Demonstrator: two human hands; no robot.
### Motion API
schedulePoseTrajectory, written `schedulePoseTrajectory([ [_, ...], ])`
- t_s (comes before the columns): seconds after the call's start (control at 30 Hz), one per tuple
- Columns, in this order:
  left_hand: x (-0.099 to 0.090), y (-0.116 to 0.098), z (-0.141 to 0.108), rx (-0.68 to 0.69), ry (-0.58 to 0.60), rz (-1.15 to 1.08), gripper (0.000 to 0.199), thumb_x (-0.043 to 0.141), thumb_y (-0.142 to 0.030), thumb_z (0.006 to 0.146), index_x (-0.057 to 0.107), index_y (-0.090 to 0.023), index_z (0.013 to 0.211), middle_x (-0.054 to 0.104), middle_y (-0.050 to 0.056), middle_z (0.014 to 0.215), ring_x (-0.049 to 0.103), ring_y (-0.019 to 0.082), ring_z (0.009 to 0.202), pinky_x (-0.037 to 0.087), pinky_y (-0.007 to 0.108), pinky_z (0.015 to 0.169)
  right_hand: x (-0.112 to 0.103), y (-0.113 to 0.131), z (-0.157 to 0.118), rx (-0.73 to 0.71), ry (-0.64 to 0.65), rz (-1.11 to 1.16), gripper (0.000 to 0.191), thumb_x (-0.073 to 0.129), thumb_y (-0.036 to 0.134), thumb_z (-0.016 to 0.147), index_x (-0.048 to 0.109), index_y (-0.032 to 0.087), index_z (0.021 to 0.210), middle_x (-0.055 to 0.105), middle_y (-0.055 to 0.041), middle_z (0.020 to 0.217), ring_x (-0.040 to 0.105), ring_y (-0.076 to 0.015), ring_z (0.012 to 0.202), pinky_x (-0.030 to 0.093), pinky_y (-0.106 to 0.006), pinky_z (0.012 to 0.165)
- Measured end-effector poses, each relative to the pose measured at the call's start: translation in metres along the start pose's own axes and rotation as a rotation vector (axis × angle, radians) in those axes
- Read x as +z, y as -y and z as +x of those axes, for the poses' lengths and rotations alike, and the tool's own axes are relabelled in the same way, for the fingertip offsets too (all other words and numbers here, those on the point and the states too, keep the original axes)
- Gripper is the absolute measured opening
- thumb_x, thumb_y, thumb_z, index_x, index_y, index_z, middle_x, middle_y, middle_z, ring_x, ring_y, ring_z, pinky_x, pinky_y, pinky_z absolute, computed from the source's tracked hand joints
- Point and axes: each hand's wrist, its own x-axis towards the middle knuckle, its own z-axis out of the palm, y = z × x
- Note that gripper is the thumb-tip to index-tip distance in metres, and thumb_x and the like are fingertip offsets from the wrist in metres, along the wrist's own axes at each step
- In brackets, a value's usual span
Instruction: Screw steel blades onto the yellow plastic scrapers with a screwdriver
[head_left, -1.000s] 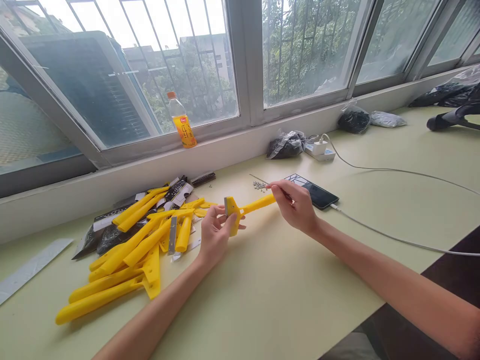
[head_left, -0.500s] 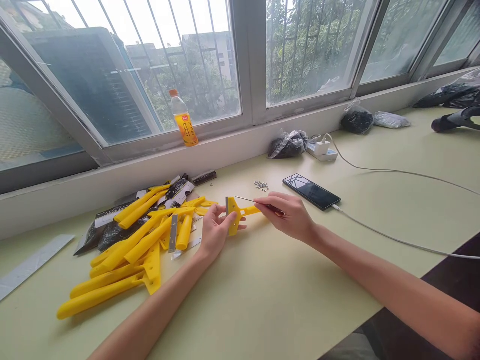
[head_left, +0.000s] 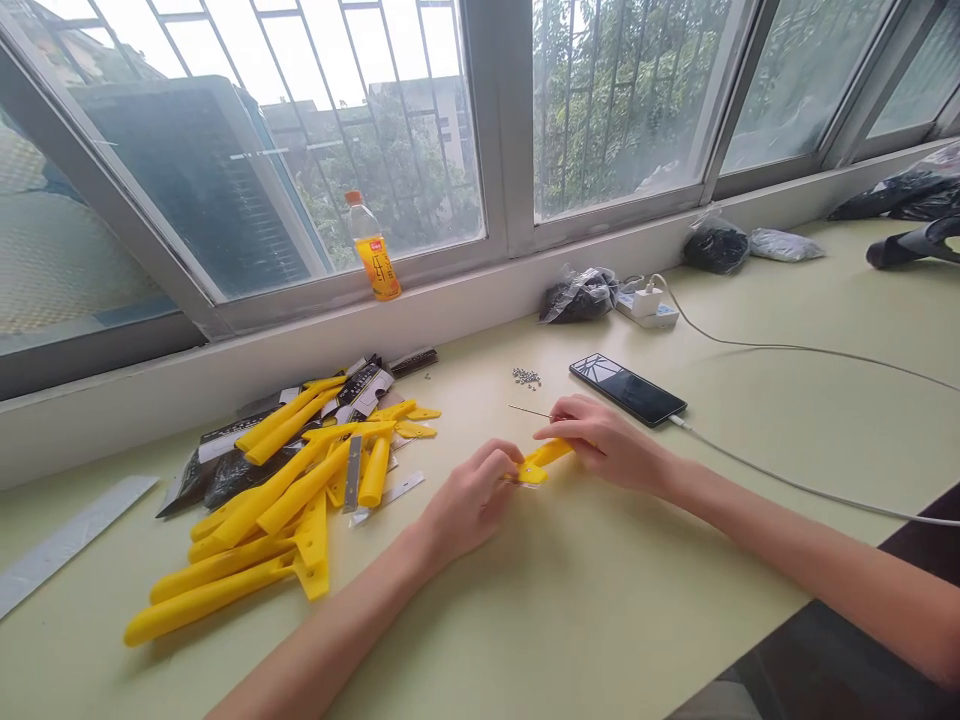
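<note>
My left hand (head_left: 478,492) is closed round the head of a yellow scraper (head_left: 551,453) near the middle of the table. The scraper's handle runs into my right hand (head_left: 600,440), whose fingers also hold a thin metal screwdriver (head_left: 529,411) with its shaft pointing left. Just beyond the hands lies a small pile of screws (head_left: 526,378). To the left, a heap of yellow scrapers and handles (head_left: 255,505) has a grey blade (head_left: 352,474) resting on it.
A black phone (head_left: 628,388) with a cable lies right of the screws. Black packages (head_left: 240,470) are behind the handles. A bottle (head_left: 379,266) stands on the sill; a charger (head_left: 646,302) and bagged parts (head_left: 577,296) sit beside the wall. A pale strip (head_left: 75,540) lies far left.
Both hands have moved right and toward me. The scraper's head has turned from upright to nearly flat, and the screwdriver tip is now away from it.
</note>
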Motion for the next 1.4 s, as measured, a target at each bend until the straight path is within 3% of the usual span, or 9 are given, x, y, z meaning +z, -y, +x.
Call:
schedulePoseTrajectory([
  [0.3,0.008,-0.012,-0.001,0.045,0.133,-0.081,0.019,0.063,-0.009,0.084,0.051,-0.022,0.091,0.063,0.009,0.110,0.071,0.021,0.103,0.059,0.031,0.082,-0.016,0.011,-0.043,-0.097,0.205,-0.144,0.031,0.038,0.016,0.100,0.067,0.017,0.111,0.058,-0.0095,0.092,0.051,-0.0226,0.085,0.043,-0.037,0.076],
  [0.47,0.008,-0.023,-0.001,0.046,0.180,-0.060,0.031,0.084,-0.033,0.077,0.057,-0.022,0.089,0.067,0.008,0.112,0.070,0.024,0.104,0.059,0.033,0.086,-0.031,0.022,-0.062,-0.035,0.240,-0.177,0.045,0.059,0.058,0.095,0.066,0.019,0.116,0.059,-0.0059,0.089,0.049,-0.0218,0.082,0.039,-0.034,0.070],
  [0.57,0.005,-0.024,0.002,-0.009,0.092,-0.051,0.026,0.081,-0.038,0.080,0.061,-0.022,0.089,0.068,0.007,0.113,0.068,0.024,0.106,0.057,0.037,0.092,-0.035,0.020,-0.072,-0.023,0.197,-0.174,0.047,0.061,0.064,0.091,0.069,0.022,0.111,0.061,-0.0056,0.091,0.048,-0.0216,0.085,0.039,-0.032,0.071],
  [0.67,0.008,-0.012,0.014,-0.194,-0.095,0.052,0.009,0.059,-0.030,0.097,0.063,-0.023,0.095,0.068,0.007,0.110,0.067,0.020,0.102,0.057,0.036,0.090,-0.035,0.014,-0.074,-0.041,0.169,-0.146,0.037,0.058,0.056,0.097,0.071,0.022,0.099,0.062,-0.0049,0.089,0.048,-0.0204,0.086,0.038,-0.031,0.071],
  [0.77,0.015,0.014,0.040,-0.300,-0.185,0.239,0.013,0.053,-0.030,0.099,0.063,-0.023,0.104,0.068,0.007,0.108,0.067,0.020,0.100,0.057,0.038,0.091,-0.035,0.008,-0.072,-0.051,0.154,-0.124,0.035,0.061,0.054,0.096,0.072,0.021,0.092,0.061,-0.0029,0.083,0.048,-0.0190,0.083,0.037,-0.029,0.068],
  [0.87,0.027,0.042,0.074,-0.272,-0.097,0.488,0.023,0.052,-0.031,0.098,0.060,-0.022,0.118,0.067,0.011,0.119,0.062,0.026,0.114,0.051,0.045,0.101,-0.036,0.006,-0.071,-0.055,0.128,-0.155,0.037,0.065,0.057,0.093,0.072,0.021,0.094,0.061,-0.0021,0.082,0.047,-0.0185,0.081,0.036,-0.029,0.068],
  [1.13,0.050,0.084,0.136,-0.358,-0.044,0.493,0.047,0.051,-0.034,0.097,0.051,-0.017,0.142,0.030,0.019,0.163,0.024,0.036,0.152,0.023,0.061,0.120,-0.037,0.007,-0.072,-0.027,0.110,-0.213,0.040,0.064,0.059,0.092,0.074,0.022,0.104,0.062,-0.0032,0.085,0.047,-0.0186,0.080,0.035,-0.030,0.067],
  [1.27,0.050,0.089,0.140,-0.358,0.066,0.441,0.040,0.043,-0.033,0.102,0.055,-0.026,0.139,0.040,0.011,0.160,0.032,0.032,0.150,0.016,0.069,0.118,-0.037,0.009,-0.072,-0.002,0.124,-0.201,0.040,0.062,0.059,0.093,0.073,0.022,0.104,0.062,-0.0033,0.083,0.047,-0.0188,0.079,0.035,-0.029,0.067],
  [1.4,0.050,0.090,0.136,-0.329,0.065,0.400,0.037,0.039,-0.027,0.103,0.060,-0.026,0.134,0.047,0.009,0.155,0.038,0.029,0.148,0.021,0.062,0.119,-0.038,0.011,-0.072,0.010,0.133,-0.196,0.040,0.061,0.059,0.094,0.073,0.023,0.106,0.061,-0.0036,0.082,0.047,-0.0193,0.080,0.036,-0.029,0.068],
])
